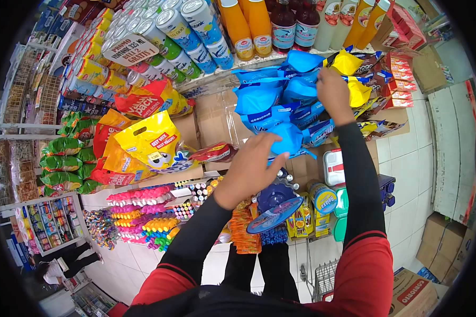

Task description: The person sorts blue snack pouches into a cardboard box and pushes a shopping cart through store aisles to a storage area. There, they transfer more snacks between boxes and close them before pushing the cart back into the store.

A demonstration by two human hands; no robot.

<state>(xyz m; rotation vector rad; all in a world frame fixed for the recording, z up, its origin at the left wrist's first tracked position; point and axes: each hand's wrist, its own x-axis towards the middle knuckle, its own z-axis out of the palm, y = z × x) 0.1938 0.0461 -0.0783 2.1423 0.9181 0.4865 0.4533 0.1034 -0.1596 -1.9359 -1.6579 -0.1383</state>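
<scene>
Several glossy blue snack bags (259,98) labelled "Goriorio" stand packed in rows on the display in front of me. My left hand (251,171) is at the near end of these rows, thumb and fingers apart, beside the front blue bag (286,138); it grips nothing. Farther back, my right hand (334,95) reaches over the rows, fingers bent down at the edge of a rear blue bag (304,61). What lies under those fingertips is hidden. Touching distance to its right are yellow-topped bags (358,92) with brown fronts.
Drink cans (180,29) and orange bottles (235,29) line the back ledge. Yellow and red value-pack bags (148,140) stand on the left. Nearer me are a purple tub (276,196), a round Relaxa tub (322,197) and hanging sweets. A shopping cart (325,277) stands below.
</scene>
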